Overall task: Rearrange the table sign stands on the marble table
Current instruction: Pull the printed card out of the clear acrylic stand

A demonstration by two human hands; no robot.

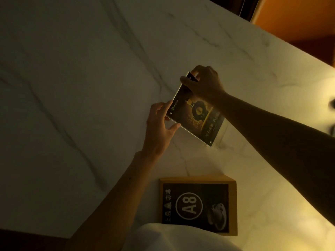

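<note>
Your right hand (204,84) pinches the far top corner of the clear plastic sign stand with the dark picture card (197,113). Your left hand (160,127) is spread, with its fingertips on the near top corner. The stand sits tilted near the middle of the white marble bench (81,78), closer to its right edge. Just below it lies the wooden-framed black sign marked A8 (197,205). Hold both corners firmly, lift it a little, and set the foot down flat.
</note>
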